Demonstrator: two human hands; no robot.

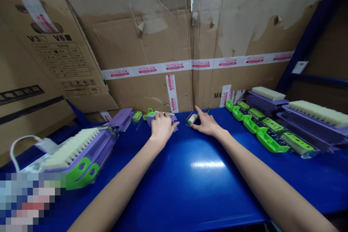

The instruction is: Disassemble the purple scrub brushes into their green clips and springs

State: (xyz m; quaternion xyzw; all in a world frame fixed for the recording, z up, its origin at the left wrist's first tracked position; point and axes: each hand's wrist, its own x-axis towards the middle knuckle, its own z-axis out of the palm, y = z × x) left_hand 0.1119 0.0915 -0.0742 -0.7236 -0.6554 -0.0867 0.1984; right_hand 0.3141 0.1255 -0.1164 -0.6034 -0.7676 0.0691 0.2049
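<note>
My left hand (162, 125) is closed over a purple part with pale bristles (149, 120) near the back of the blue table. Its thumb points right, and the fingers hide most of the part. A green piece (149, 112) sits just left of it. To the right, my right hand (206, 121) has its thumb and fingers around a small see-through case (190, 120) with a white, green-edged body. The thumb meets its near side; the index finger points up beyond it.
At left lie a purple-and-green brush (81, 152) with a white cable, another purple part (122, 119) and a green-topped case (137, 116). Green brackets (250, 124), green-topped cases (273, 124) and purple brush parts (318, 116) line the right. Cardboard (146, 43) walls the back of the blue table (190, 195).
</note>
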